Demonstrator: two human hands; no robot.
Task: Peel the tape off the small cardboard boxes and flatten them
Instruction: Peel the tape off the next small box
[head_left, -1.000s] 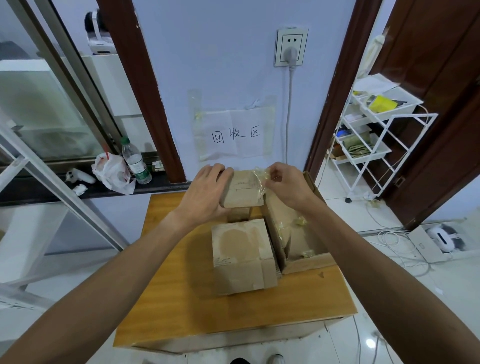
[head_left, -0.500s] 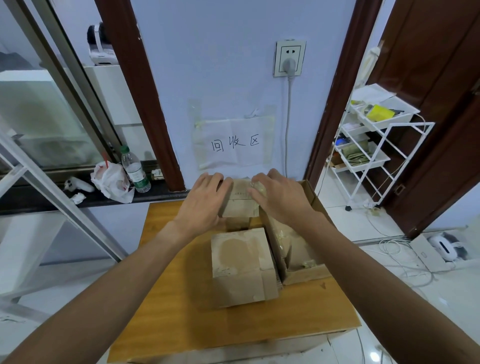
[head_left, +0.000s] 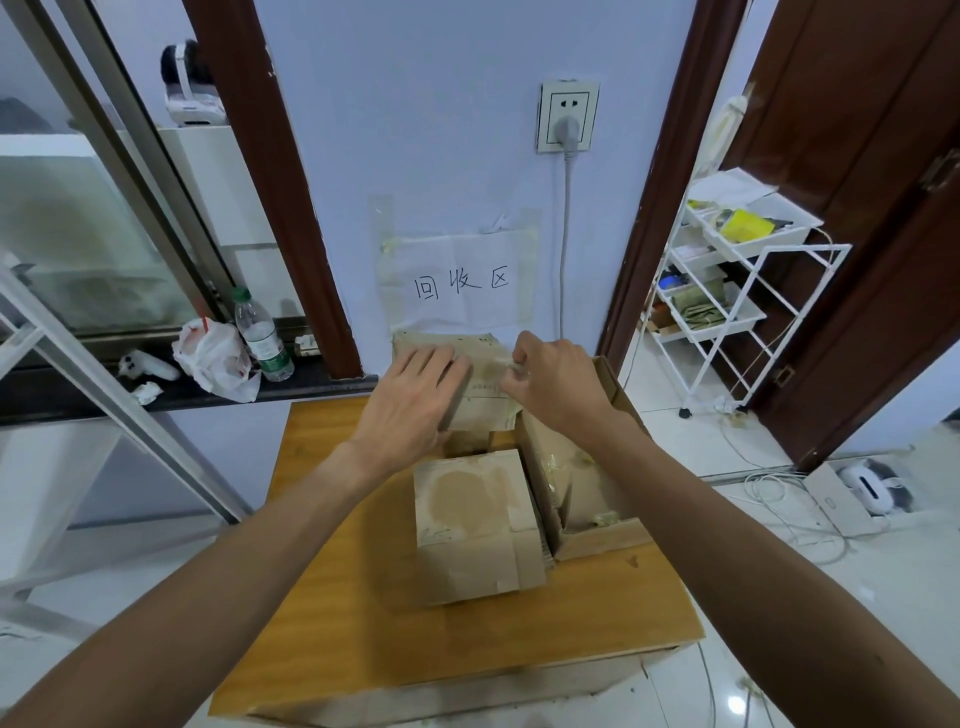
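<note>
Pale blue wall and an orange-brown wooden table (head_left: 332, 597) frame a tape-peeling moment.

Above the table's far edge, the left hand (head_left: 415, 410) lies flat with fingers spread over the near face of a small tan cardboard box (head_left: 480, 364), bracing it, while the right hand (head_left: 550, 384), just right of it, has thumb and forefinger pinched on a strip of clear packing tape (head_left: 511, 366) at the box's right edge. Below this grip, a second closed brown cardboard box (head_left: 475, 525) rests on the table, with a larger open cardboard carton (head_left: 587, 467) touching its right side. Judging by this, peeling is under way on the held box; next the pinch must draw the tape away steadily while the flat hand resists, then flattening follows.
</note>
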